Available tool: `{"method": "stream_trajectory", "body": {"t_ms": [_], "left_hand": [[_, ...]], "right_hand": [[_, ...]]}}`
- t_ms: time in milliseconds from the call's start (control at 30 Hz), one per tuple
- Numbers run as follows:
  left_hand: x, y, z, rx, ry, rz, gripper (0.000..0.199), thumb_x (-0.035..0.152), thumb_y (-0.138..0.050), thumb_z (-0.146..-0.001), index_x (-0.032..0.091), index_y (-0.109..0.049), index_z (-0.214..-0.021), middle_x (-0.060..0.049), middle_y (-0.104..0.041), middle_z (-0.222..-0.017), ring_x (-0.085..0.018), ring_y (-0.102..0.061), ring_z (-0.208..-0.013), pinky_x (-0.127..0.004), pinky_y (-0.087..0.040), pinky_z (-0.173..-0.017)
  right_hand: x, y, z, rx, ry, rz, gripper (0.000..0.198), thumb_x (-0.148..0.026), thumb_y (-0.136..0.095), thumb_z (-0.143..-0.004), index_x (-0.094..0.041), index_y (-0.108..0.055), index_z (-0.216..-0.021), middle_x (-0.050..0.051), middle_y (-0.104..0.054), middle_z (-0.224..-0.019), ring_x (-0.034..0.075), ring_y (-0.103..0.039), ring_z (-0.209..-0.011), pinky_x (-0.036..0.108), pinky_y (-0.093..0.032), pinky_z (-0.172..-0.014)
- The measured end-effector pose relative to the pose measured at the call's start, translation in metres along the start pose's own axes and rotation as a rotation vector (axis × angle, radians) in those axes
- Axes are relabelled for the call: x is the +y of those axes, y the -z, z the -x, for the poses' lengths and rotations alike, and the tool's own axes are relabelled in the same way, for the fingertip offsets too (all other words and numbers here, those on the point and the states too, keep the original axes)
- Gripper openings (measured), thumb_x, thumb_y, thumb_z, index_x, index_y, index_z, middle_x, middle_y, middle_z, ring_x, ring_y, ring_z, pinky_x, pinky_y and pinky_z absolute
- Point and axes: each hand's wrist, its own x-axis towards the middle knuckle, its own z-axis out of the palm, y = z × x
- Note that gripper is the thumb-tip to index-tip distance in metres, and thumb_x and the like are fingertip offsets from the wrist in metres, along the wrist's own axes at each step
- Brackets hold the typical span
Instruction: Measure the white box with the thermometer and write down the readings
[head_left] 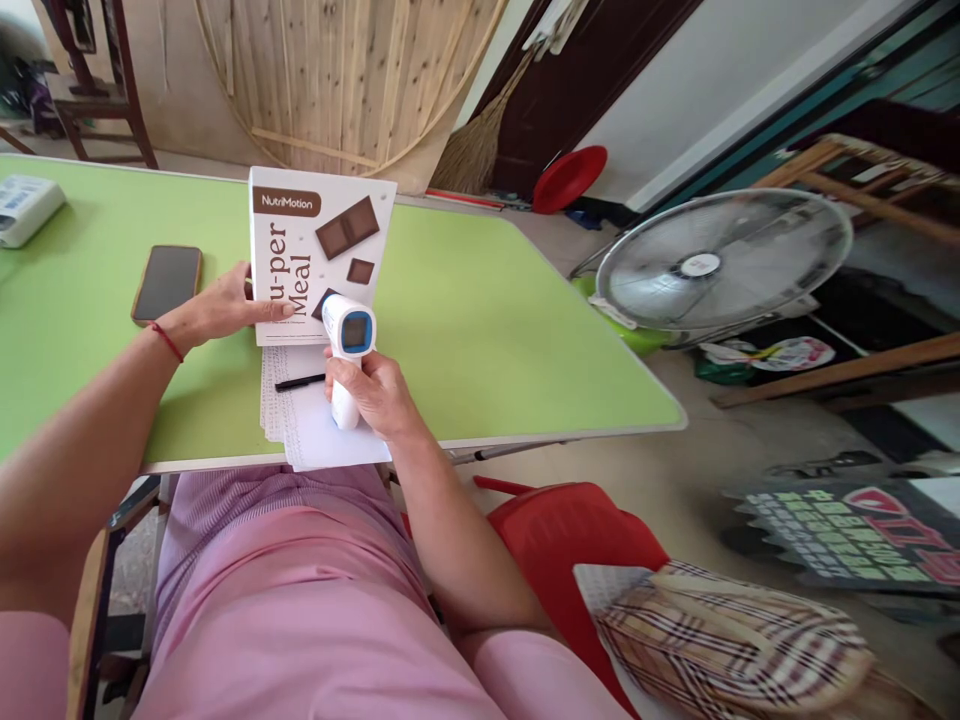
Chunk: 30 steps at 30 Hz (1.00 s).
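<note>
My left hand (217,310) grips the lower left edge of a white box (349,275) printed with chocolate pieces and "NutriMotion", its thumb across the front. The box stands upright at the far end of some sheets of paper (330,435). Wrapped round the handle of a white and blue infrared thermometer (352,335) is my right hand (375,392). The thermometer's small screen faces me, and its head is in front of the box's lower part. On the papers, a black pen (300,382) lies just left of my right hand, its right end near the fingers.
A phone (168,284) lies on the green table (480,320) left of the box. A white device (30,208) rests at the far left. Beyond the table's right end stands a fan (701,262). Below is a red chair (570,530) with a plaid bag (735,640).
</note>
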Motion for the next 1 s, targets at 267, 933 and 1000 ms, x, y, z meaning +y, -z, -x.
{"method": "stream_trajectory", "body": {"t_ms": [267, 933, 1000], "left_hand": [[0.000, 0.000, 0.000, -0.001, 0.005, -0.013, 0.064, 0.045, -0.082, -0.079, 0.011, -0.064, -0.130, -0.016, -0.069, -0.130, -0.033, -0.064, -0.119, -0.043, -0.052, -0.100], [0.012, 0.001, 0.002, -0.126, 0.005, -0.058, 0.067, 0.044, -0.082, -0.079, 0.012, -0.062, -0.133, -0.017, -0.069, -0.129, -0.033, -0.066, -0.116, -0.038, -0.054, -0.094], [0.013, 0.001, 0.002, -0.133, 0.020, -0.057, 0.067, 0.044, -0.081, -0.078, 0.011, -0.062, -0.133, -0.016, -0.068, -0.130, -0.033, -0.066, -0.117, -0.038, -0.054, -0.094]], "right_hand": [[0.003, 0.000, 0.001, 0.001, -0.011, -0.013, 0.043, -0.059, -0.075, -0.072, -0.020, -0.062, -0.084, -0.004, -0.062, -0.062, 0.013, -0.057, -0.055, 0.030, -0.046, -0.057], [0.000, 0.003, 0.015, -0.022, -0.034, -0.019, 0.044, -0.060, -0.076, -0.073, -0.020, -0.063, -0.086, -0.003, -0.063, -0.065, 0.014, -0.058, -0.057, 0.031, -0.047, -0.057], [-0.001, 0.003, 0.015, -0.020, -0.035, -0.020, 0.043, -0.060, -0.076, -0.073, -0.021, -0.062, -0.086, -0.003, -0.063, -0.064, 0.014, -0.058, -0.057, 0.031, -0.047, -0.056]]}}
